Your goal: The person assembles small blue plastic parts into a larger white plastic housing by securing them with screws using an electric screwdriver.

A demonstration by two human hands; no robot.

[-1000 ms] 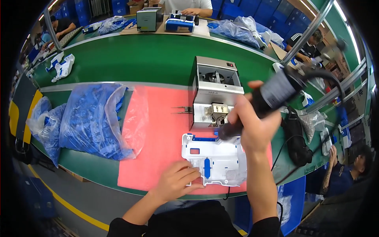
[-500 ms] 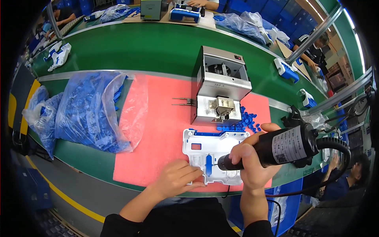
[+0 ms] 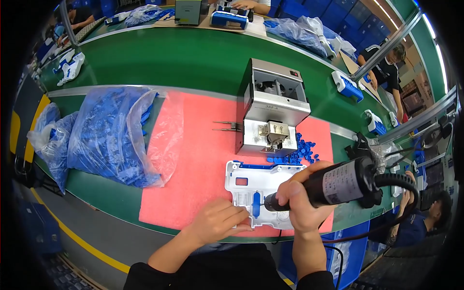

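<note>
A white plastic housing shell (image 3: pixel 256 175) with blue trim lies on the pink mat in front of me. My left hand (image 3: pixel 218 222) is closed on its near left corner. In my right hand (image 3: pixel 305 207) is a black corded electric screwdriver (image 3: pixel 340 182), held almost level with its nose pointing left. The bit ends at the right side of a long blue insert (image 3: pixel 256 204) inside the shell; whether it sits on a screw is too small to tell. My right hand and the tool cover the shell's right part.
Beyond the shell stands a grey metal machine (image 3: pixel 273 108), small blue plastic parts (image 3: pixel 303 150) beside it. A clear bag of blue parts (image 3: pixel 108 137) lies left of the pink mat (image 3: pixel 203 169). The green conveyor (image 3: pixel 159 58) crosses behind. A thick cable (image 3: pixel 397 180) loops at right. Co-workers sit farther off.
The screwdriver's rear end has moved left and slightly down, my right hand shifting with it. My left hand keeps its hold on the shell. The view has moved slightly.
</note>
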